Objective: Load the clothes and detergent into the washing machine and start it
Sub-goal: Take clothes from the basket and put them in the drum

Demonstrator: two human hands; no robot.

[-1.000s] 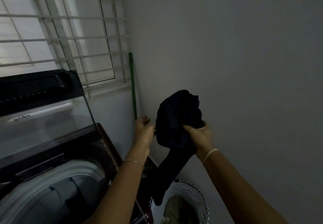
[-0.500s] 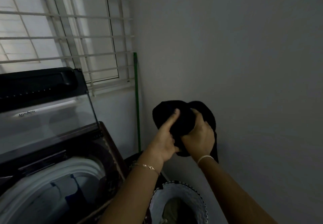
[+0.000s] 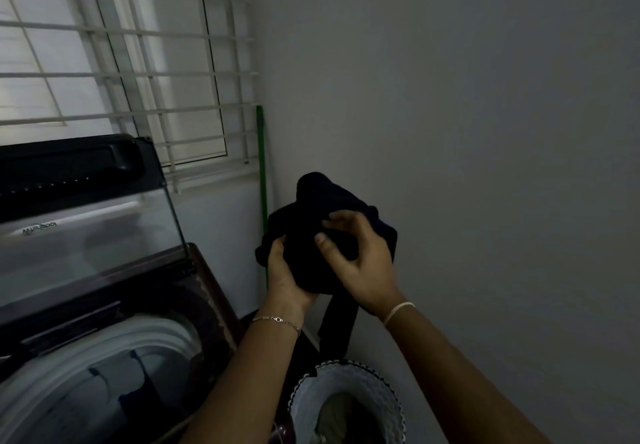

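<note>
Garment: I see a black garment (image 3: 304,232) bunched in mid-air before the corner wall, right of the washing machine (image 3: 194,280) and above the laundry basket (image 3: 377,391); one strip of it hangs down between the wrists
Left hand: the left hand (image 3: 284,277) cups the bundle from below, fingers curled into the cloth; a thin chain circles the wrist
Right hand: the right hand (image 3: 360,263) pinches the front of the fabric between thumb and bent fingers; a pale band sits on the wrist
Washing machine: top-loader at my lower left, glass lid (image 3: 86,242) raised; clothes (image 3: 114,384) lie in the white-rimmed drum
Laundry basket: on the floor under the garment, some cloth inside; I cannot tell what kind
Backdrop: barred window (image 3: 138,72) behind the machine; a green pole (image 3: 261,166) upright in the corner
</note>
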